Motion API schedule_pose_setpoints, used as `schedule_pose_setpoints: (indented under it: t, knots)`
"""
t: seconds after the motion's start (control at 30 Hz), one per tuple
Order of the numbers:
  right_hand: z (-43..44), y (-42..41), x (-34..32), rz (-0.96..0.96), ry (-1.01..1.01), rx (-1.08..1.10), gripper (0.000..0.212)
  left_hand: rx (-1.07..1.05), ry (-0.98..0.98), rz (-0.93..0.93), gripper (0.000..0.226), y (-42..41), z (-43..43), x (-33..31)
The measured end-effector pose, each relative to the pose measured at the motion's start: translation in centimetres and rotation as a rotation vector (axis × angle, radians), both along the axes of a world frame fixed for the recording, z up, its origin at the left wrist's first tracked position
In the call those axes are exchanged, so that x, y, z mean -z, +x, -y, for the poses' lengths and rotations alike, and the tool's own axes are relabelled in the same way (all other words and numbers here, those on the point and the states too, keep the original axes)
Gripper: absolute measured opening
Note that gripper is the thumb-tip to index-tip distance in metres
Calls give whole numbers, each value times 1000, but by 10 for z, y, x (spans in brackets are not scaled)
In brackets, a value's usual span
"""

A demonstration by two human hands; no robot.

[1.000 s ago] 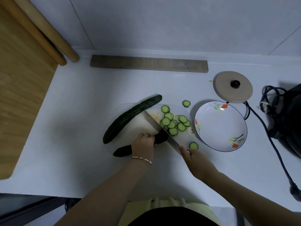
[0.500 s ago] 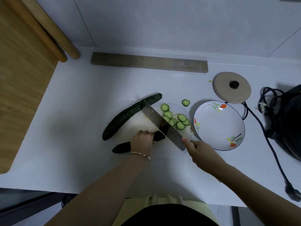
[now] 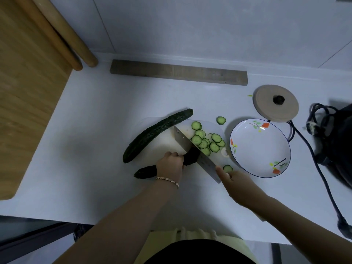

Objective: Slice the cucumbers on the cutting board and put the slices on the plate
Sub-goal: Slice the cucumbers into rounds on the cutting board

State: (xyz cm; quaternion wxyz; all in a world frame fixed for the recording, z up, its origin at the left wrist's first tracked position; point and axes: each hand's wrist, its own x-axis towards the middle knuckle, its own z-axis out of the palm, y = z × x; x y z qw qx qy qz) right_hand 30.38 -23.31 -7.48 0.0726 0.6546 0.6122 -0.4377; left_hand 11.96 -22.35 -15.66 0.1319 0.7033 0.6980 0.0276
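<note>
Shifts knife a touch toward the slices since half a second ago, tip now clear of whole cucumber, blade across short cucumber on cutting board. Pins short cucumber with left hand, fingers curled over it. Grips knife by hidden handle with right hand, forefinger out along blade. Leaves whole cucumber along board's far-left edge, plate just right of board, stray slice on counter, round lid beyond plate.

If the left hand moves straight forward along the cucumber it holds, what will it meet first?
Probably the knife blade: the left hand grips the cucumber and points along it, and the blade crosses the cucumber just ahead. Depth is unclear.
</note>
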Motion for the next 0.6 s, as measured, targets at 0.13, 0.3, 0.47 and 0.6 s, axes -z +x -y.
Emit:
schedule_pose_setpoints:
  t: [0.13, 0.3, 0.47, 0.6]
  knots:
    - [5, -6, 20, -7, 55, 1, 53, -4, 7, 42, 42, 1, 6, -2]
    - [12, -3, 39, -47, 47, 111, 51, -16, 37, 95, 36, -1, 10, 1]
    - [-3, -2, 22, -103, -34, 185, 53, -6, 98, 80, 35, -3, 11, 2]
    - [-4, 1, 7, -104, 10, 118, 52, -12, 85, 53, 38, -2, 8, 1]
